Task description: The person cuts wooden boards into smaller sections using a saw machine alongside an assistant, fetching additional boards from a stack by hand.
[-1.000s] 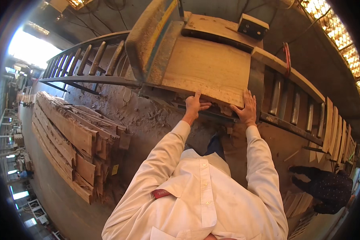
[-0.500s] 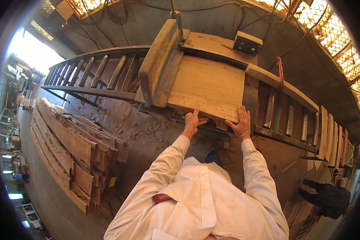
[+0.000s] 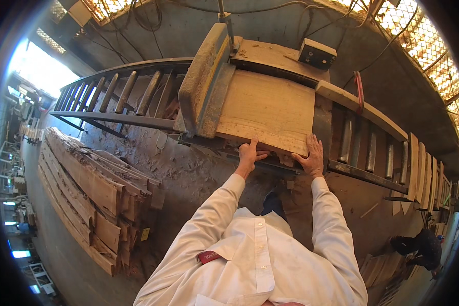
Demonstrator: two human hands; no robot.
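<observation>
A wide, pale wooden board (image 3: 270,104) lies flat on the machine bed, its left side against a dusty upright metal guard (image 3: 201,81). My left hand (image 3: 247,157) is at the board's front edge, one digit up against the edge and the others bent in below it. At the front right corner, my right hand (image 3: 311,157) touches the board with its fingers stretched along the right end and its thumb apart. The undersides of both hands' grip are partly hidden by the board.
Roller conveyors (image 3: 120,92) extend left and right of the machine. A long wooden strip (image 3: 362,109) with a red clamp (image 3: 359,92) lines the right one. Rough planks (image 3: 86,194) are stacked at left. Another person (image 3: 423,250) bends near planks at lower right.
My hands keep their places on the board, which shows no clear movement along the bed. The whole view has shifted slightly. The other person at lower right has changed posture.
</observation>
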